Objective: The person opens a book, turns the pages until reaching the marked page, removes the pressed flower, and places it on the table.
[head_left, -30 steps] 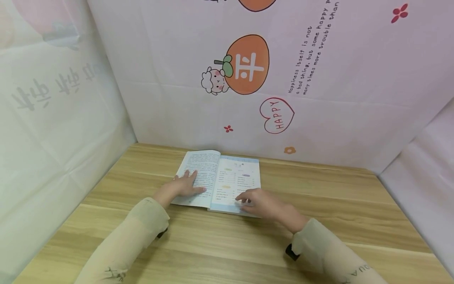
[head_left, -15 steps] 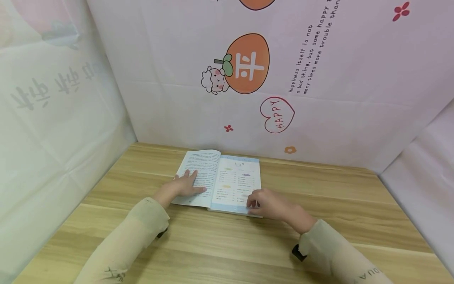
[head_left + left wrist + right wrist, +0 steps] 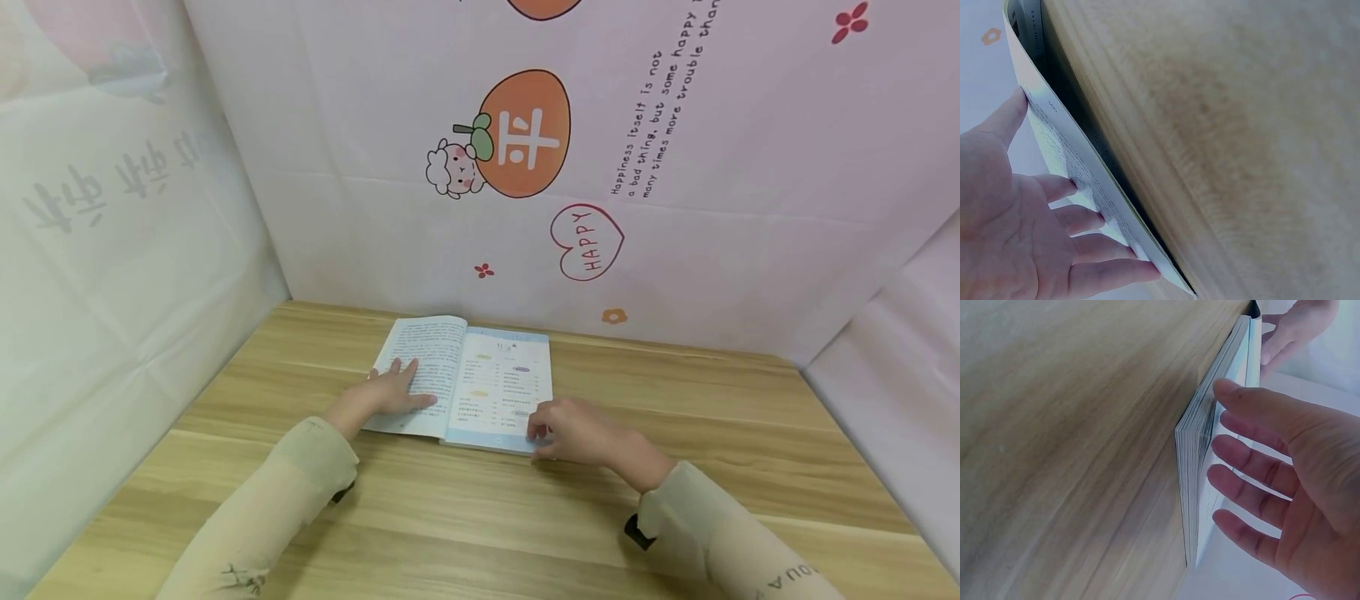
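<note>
An open book (image 3: 498, 354) lies on the wooden table, with dense text on its left page (image 3: 427, 337) and a blue-bordered list on the right page. My left hand (image 3: 384, 392) rests on the left page with its fingers spread; in the left wrist view its fingertips (image 3: 1088, 219) touch the paper. At the lower right corner of the book is my right hand (image 3: 576, 429), its fingers bent over the page. The right wrist view shows its thumb (image 3: 1254, 403) by the page edges (image 3: 1194, 444) and a gap between thumb and fingers. No page is seen pinched.
The wood-grain table (image 3: 420, 525) extends around the book. A white printed sheet (image 3: 375, 242) stands behind it, and further pale sheets (image 3: 135, 275) hang at both sides. Each wrist wears a dark band (image 3: 639, 532).
My right hand has moved right across the page to the lower right corner, its fingers bending more. My left hand and the book have stayed in place.
</note>
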A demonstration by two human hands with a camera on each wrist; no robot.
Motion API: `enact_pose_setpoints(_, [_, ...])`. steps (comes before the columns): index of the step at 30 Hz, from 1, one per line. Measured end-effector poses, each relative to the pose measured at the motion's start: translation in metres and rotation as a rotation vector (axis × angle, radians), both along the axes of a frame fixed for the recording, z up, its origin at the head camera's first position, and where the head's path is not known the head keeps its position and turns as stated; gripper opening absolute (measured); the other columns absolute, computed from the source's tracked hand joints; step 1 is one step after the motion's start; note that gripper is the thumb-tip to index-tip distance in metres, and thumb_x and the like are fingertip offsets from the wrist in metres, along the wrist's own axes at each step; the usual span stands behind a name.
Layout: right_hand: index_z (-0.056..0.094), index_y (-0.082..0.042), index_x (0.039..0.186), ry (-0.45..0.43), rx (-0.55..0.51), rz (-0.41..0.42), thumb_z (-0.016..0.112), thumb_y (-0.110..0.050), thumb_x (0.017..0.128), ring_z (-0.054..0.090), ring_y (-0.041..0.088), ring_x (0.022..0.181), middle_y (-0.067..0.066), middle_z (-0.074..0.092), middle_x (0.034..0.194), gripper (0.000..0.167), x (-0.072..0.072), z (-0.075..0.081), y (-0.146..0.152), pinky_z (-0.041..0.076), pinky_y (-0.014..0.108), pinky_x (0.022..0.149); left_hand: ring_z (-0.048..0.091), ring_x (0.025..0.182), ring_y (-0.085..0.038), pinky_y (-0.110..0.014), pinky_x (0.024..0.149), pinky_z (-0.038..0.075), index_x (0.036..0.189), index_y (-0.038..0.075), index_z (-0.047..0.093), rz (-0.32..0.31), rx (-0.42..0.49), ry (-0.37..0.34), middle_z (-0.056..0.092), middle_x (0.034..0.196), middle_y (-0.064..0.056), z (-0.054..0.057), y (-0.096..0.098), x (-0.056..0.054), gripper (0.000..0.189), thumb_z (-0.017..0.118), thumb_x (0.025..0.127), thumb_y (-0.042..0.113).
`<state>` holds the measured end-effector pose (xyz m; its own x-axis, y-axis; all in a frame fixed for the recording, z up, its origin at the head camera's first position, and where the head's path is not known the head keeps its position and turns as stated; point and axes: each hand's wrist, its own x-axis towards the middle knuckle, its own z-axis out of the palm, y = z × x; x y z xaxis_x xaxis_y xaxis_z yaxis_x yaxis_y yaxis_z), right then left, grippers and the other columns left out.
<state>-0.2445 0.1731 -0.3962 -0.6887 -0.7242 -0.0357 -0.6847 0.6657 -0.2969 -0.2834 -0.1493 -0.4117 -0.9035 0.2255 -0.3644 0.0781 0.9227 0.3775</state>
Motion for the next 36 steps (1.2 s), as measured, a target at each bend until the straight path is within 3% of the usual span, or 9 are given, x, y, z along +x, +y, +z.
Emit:
enact_pose_setpoints(13, [0.078,-0.012,0.096,-0.049,0.044,-0.025,0.083,-0.014,0.087,0.059,0.009,0.078,-0.006,0.067,0.089,0.010,-0.0021,0.0034,0.0004,0.053,0.029,0.071,0.005,0.154,-0.045,-0.062,0.122,0.002,0.162,-0.004,0.011,0.009,0.014,-0.005,0.007,0.165,-0.034,-0.0009,0.0001,-0.0001,0.090,0.051,0.105,0.052])
enact_pose_setpoints(36, [0.079,-0.010,0.096,-0.014,0.090,-0.036,0.085,-0.013,0.085,0.052,0.007,0.072,-0.010,0.061,0.079,0.012,-0.0011,0.0064,0.0045,0.047,0.027,0.066,0.005,0.154,-0.045,-0.062,0.122,0.001,0.161,-0.006,0.012,-0.003,0.011,0.005,0.008,0.164,-0.035,-0.0012,0.0010,0.0005,0.090,0.051,0.105,0.051])
